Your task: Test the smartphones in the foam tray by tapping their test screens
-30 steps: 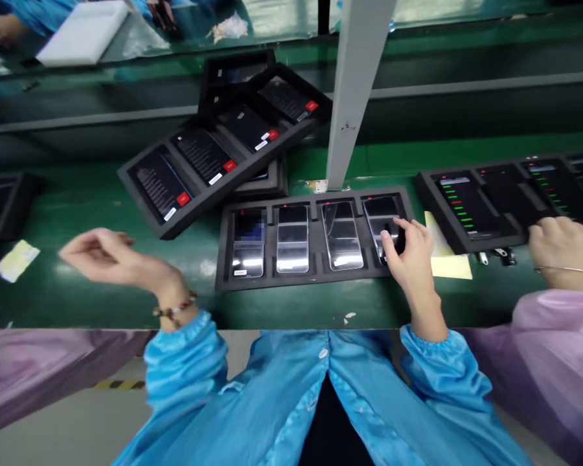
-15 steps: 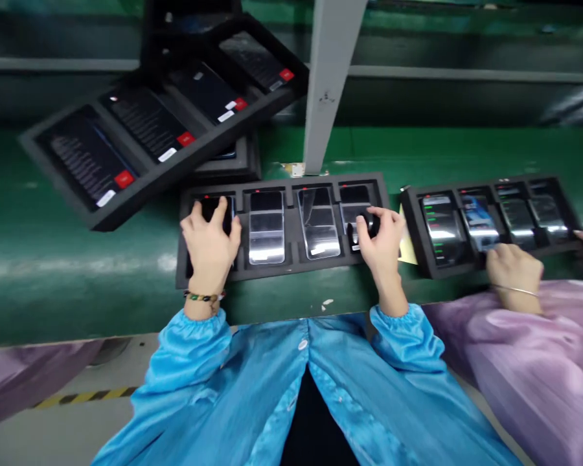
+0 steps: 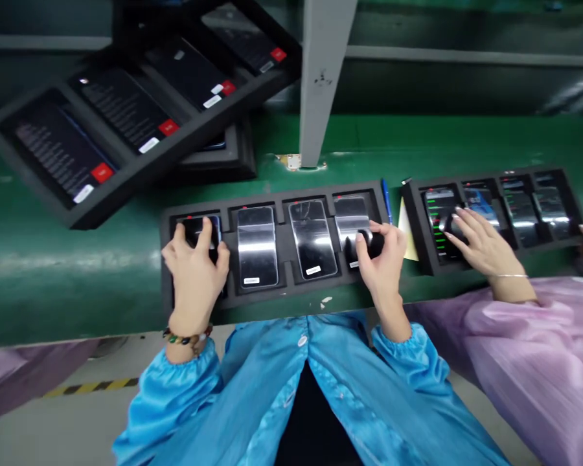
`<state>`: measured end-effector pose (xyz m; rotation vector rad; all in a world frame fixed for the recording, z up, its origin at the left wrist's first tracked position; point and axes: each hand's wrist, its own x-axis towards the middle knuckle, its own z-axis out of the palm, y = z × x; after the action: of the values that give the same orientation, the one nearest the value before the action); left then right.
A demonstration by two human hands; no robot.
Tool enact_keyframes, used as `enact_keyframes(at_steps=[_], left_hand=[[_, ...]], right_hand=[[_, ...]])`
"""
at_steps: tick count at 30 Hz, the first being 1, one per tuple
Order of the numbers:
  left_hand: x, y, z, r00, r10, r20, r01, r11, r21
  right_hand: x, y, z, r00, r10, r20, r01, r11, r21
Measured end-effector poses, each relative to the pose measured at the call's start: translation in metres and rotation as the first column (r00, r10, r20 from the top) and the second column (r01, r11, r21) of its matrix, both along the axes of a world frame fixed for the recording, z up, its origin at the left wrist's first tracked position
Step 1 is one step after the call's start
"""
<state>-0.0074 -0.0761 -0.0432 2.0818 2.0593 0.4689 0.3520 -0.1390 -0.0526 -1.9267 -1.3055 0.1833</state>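
A dark grey foam tray (image 3: 282, 296) holds phones in a row of compartments. My left hand (image 3: 194, 275) arches over the leftmost phone (image 3: 194, 230), with fingertips at its upper part and the thumb by its right edge. Two phones beside it, one clear-faced (image 3: 257, 249) and another (image 3: 313, 243), lie untouched with white labels at the bottom. Over the rightmost phone (image 3: 350, 212), my right hand (image 3: 385, 259) curls thumb and forefinger around a small black rounded object (image 3: 366, 241); its exact kind is unclear.
A tilted upper tray (image 3: 126, 171) of phones rests on another tray (image 3: 238, 155) at the back left. A grey post (image 3: 323, 77) stands behind my tray. To the right are a blue pen (image 3: 387, 200), yellow paper (image 3: 409, 226) and a second tray (image 3: 425, 255) under a co-worker's hand (image 3: 495, 255).
My tray has slid slightly toward me, and a blue pen now shows at its right end. The view has shifted. The co-worker's hand has moved left over a phone.
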Motion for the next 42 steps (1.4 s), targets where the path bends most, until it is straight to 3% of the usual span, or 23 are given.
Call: enact_keyframes(at_steps=[2,6,10,27,31,34,39,42], left_hand=[[0.014,0.0,0.006,0.999,-0.016,0.033,0.015,0.999,0.03],[0.065,0.003,0.015,0.982,-0.186,0.032,0.186,0.983,0.008],[0.102,0.005,0.019,0.979,-0.172,-0.112,0.165,0.984,-0.064],[0.112,0.004,0.02,0.993,-0.084,-0.083,0.076,0.992,-0.097],[0.102,0.003,0.017,0.995,-0.091,-0.03,0.089,0.994,-0.058],[0.079,0.001,0.016,0.991,-0.114,0.07,0.112,0.993,0.043],[0.0,-0.004,0.017,0.988,-0.058,0.146,0.033,0.985,0.171],[-0.05,-0.011,0.019,0.988,-0.047,0.15,0.018,0.982,0.186]], right_hand=[[-0.013,-0.002,0.003,0.995,0.078,0.062,-0.078,0.997,0.003],[-0.047,0.001,0.007,0.94,0.316,0.128,-0.303,0.946,-0.113],[-0.069,0.004,0.008,0.945,0.317,0.078,-0.305,0.943,-0.133],[-0.07,-0.002,0.002,0.941,0.337,0.027,-0.334,0.94,-0.072],[-0.068,-0.003,0.01,0.935,0.354,-0.014,-0.353,0.932,-0.083],[-0.053,-0.005,0.015,0.944,0.327,-0.039,-0.329,0.942,-0.072],[-0.005,-0.014,0.015,0.988,0.153,0.007,-0.153,0.988,-0.033],[0.021,-0.023,0.011,0.992,0.13,0.003,-0.13,0.992,-0.001]])
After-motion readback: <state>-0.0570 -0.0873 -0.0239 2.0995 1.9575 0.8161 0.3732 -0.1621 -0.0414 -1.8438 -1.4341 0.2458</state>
